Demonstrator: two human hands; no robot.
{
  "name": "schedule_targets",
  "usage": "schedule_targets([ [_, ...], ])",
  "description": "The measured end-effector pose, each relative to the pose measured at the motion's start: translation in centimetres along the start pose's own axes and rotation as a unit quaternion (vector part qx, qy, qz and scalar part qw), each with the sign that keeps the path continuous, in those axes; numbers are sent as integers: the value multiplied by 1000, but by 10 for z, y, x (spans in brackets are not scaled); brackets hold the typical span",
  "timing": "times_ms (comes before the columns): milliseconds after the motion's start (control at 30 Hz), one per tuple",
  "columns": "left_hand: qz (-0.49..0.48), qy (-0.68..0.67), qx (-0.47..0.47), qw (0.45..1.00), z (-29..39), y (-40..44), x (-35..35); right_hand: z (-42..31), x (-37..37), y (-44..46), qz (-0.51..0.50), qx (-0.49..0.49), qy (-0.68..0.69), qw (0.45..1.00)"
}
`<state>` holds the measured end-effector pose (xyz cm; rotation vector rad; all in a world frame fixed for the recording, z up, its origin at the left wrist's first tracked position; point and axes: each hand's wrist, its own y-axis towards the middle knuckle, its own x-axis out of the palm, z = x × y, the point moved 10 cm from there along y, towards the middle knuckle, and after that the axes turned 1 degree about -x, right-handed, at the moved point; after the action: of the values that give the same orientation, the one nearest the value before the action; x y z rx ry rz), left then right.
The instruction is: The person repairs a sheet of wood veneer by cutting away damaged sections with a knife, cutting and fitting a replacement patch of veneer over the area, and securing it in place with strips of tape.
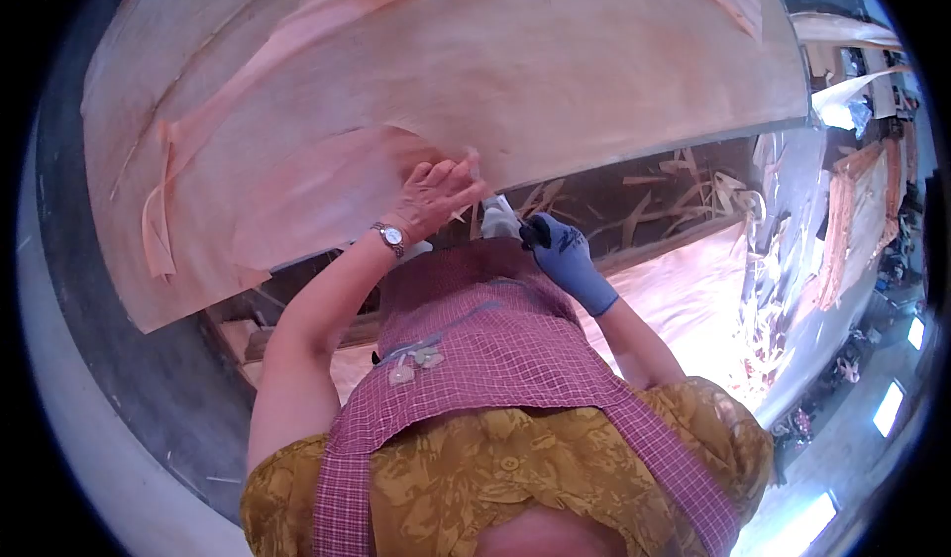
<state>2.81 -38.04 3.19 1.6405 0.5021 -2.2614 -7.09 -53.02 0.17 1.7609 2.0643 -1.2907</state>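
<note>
A large sheet of thin wood veneer (594,72) spreads in front of me, with curled, torn strips on its left part. My left hand (441,193), bare and wearing a wristwatch (391,236), is at the sheet's near edge. Its fingers are bent and closed on a thin piece of veneer (473,161), whose end sticks up past the fingertips. My right hand (563,253), in a blue glove, grips the black handle of a knife (505,203). The pale blade points toward the left fingers, close to the veneer's edge. Whether it touches is unclear.
Veneer scraps (644,196) lie in the dark gap below the sheet's near edge. Another pale veneer surface (684,290) lies to the right, under bright light. A veneer stack (857,220) stands farther right. A checked apron (485,329) covers my front, close to the sheet.
</note>
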Motion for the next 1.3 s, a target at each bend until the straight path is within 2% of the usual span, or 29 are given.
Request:
schedule_targets([
  [100,123,-72,-2,990,-23,-29,-6,-48,6,9,8,-55,83,995],
  [233,214,-1,-189,958,-87,-137,-16,-131,51,37,-3,-64,203,977],
  [267,185,-11,-224,957,-104,-162,-13,-154,64,47,1,-66,227,972],
  [300,182,-23,-228,956,-119,-177,-18,-178,77,57,0,-67,248,967],
  [333,175,-38,-235,955,-130,-193,-22,-204,92,67,-42,-37,324,944],
  [467,180,-91,-212,956,-173,-223,-14,-274,141,119,-40,-18,402,915],
  [567,197,-112,-188,956,-176,-225,-16,-274,165,143,-10,-10,411,912],
  [733,246,-127,-194,941,-190,-227,-40,-288,160,136,14,7,423,906],
  [867,257,-103,-215,937,-202,-222,-53,-259,177,153,20,26,377,926],
  [967,248,-42,-162,954,-202,-206,-56,-255,182,160,15,26,377,926],
  [1033,224,0,-169,960,-205,-199,-41,-253,183,158,14,29,391,920],
  [1067,214,21,-171,961,-206,-196,-34,-256,167,159,69,-31,228,971],
  [1100,218,18,-167,961,-206,-195,-36,-262,155,159,122,-91,56,987],
  [1133,222,16,-166,961,-205,-195,-38,-269,148,153,169,-148,-118,967],
  [1233,214,22,-172,961,-205,-195,-39,-249,126,145,176,-138,-171,959],
  [1300,218,37,-177,959,-203,-192,-37,-224,123,124,90,-113,-54,988],
])
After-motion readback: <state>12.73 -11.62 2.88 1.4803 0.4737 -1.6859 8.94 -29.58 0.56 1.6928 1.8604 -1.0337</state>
